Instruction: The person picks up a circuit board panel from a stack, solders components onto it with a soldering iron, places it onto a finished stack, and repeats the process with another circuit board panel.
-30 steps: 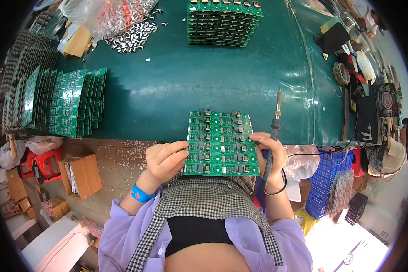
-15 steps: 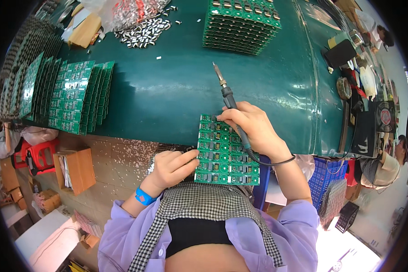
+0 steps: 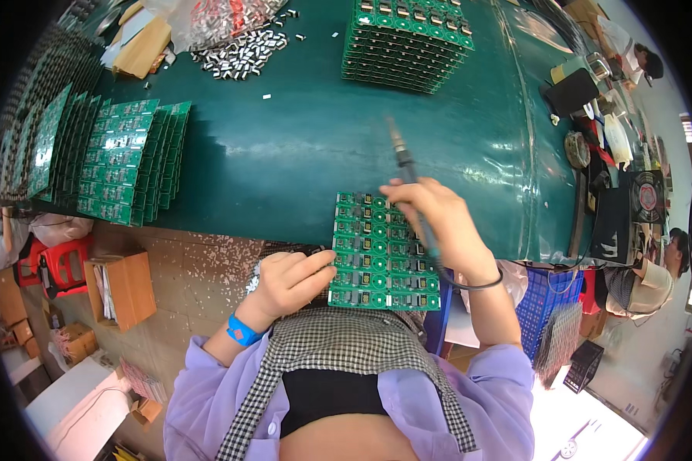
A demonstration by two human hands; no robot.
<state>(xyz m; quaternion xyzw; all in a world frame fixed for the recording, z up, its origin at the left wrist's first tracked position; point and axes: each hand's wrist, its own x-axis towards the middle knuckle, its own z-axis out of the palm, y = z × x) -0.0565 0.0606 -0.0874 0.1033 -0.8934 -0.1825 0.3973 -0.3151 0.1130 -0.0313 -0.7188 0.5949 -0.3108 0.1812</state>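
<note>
A green circuit board panel (image 3: 378, 261) with rows of dark parts spans from the table's front edge to my lap. My left hand (image 3: 289, 283) grips the panel's left edge, fingers curled against it. In my right hand (image 3: 443, 223) is a soldering iron (image 3: 407, 164), held like a pen over the panel's upper right. Its tip points away over the table and is smeared by motion. A cable runs from the iron past my right wrist.
Stacked circuit boards (image 3: 404, 54) stand at the back. More boards (image 3: 119, 161) lean in rows at left. Small metal parts (image 3: 242, 54) lie heaped beside a plastic bag (image 3: 227, 17). Tools and a tape roll (image 3: 577, 150) line the right side. A blue crate (image 3: 542, 303) stands below.
The soldering iron's tip has swung right and my right hand has shifted slightly right, away from the panel's top edge. My left hand and the panel stay nearly in place.
</note>
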